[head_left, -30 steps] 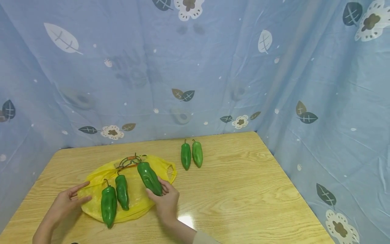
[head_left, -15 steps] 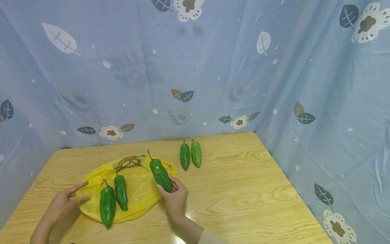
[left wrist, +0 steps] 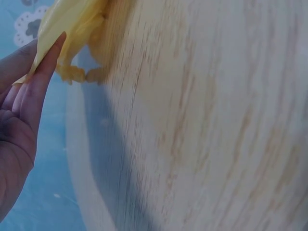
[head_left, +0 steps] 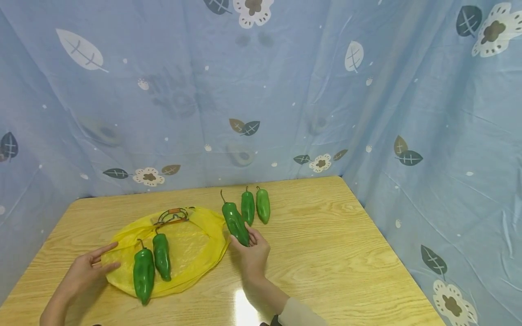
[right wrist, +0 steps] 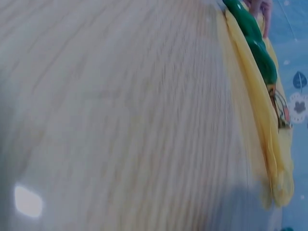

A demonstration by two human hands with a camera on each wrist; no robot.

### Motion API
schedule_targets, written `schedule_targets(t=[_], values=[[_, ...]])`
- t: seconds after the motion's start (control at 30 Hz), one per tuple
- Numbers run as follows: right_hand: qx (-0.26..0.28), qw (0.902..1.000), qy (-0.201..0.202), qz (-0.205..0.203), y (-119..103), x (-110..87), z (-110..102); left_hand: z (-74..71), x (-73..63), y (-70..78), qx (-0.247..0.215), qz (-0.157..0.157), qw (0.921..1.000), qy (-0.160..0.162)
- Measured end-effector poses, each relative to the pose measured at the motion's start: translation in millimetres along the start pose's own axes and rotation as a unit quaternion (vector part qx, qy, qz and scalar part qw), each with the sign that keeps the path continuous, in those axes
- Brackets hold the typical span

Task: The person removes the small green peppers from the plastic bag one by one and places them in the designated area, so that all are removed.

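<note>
A green pepper (head_left: pixel 234 222) is gripped near its tip by the right hand (head_left: pixel 253 256), at the two o'clock side of a yellow bag (head_left: pixel 191 249). The bag's nine o'clock edge is pinched by the left hand (head_left: pixel 83 270). Two darker peppers (head_left: pixel 143 277) are seen on the bag, toward eight o'clock; another pair (head_left: pixel 263 207) is seen on the table (head_left: pixel 326 262), from the gripped pepper toward one o'clock.

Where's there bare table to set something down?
Widest: the table right of the right hand and the two back peppers. A narrower strip runs between bag and curtain. Crowded: left, with bag, front peppers and left hand; also around the held pepper.
</note>
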State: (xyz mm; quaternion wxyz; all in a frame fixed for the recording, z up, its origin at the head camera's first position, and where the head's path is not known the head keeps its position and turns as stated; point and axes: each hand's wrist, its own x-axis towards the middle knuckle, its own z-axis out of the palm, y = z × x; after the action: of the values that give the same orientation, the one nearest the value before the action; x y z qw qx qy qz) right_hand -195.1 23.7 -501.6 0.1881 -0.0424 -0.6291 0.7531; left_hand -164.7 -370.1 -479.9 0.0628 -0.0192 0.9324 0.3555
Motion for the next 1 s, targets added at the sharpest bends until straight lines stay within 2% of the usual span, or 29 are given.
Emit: schedule_targets(t=[0.13, 0.2, 0.3, 0.53, 0.83, 1.0], values=[[-0.018, 0.9993, 0.005, -0.033, -18, 6.8, -14, 0.1, 0.3, 0.9, -0.001, -0.003, 1.0000, -0.005], [-0.033, 0.9974, 0.008, -0.063, -28, 10.3, -20, 0.0, 0.2, 1.3, 0.000, 0.000, 1.0000, -0.005], [-0.039, 0.9958, 0.019, -0.080, -26, 20.0, -30, -0.7, -0.3, 1.1, 0.003, 0.006, 1.0000, -0.003], [-0.025, 0.9972, 0.051, -0.049, -13, 38.6, -41, -1.2, -1.4, -1.2, 0.013, 0.014, 0.9998, 0.001], [-0.010, 0.9955, 0.088, -0.033, -12, 49.9, -51, -0.6, -2.6, -1.7, 0.005, 0.011, 0.9999, 0.001], [-0.002, 0.9939, 0.110, -0.001, -12, 53.9, -58, -1.3, -2.8, -1.2, 0.002, 0.005, 1.0000, 0.002]])
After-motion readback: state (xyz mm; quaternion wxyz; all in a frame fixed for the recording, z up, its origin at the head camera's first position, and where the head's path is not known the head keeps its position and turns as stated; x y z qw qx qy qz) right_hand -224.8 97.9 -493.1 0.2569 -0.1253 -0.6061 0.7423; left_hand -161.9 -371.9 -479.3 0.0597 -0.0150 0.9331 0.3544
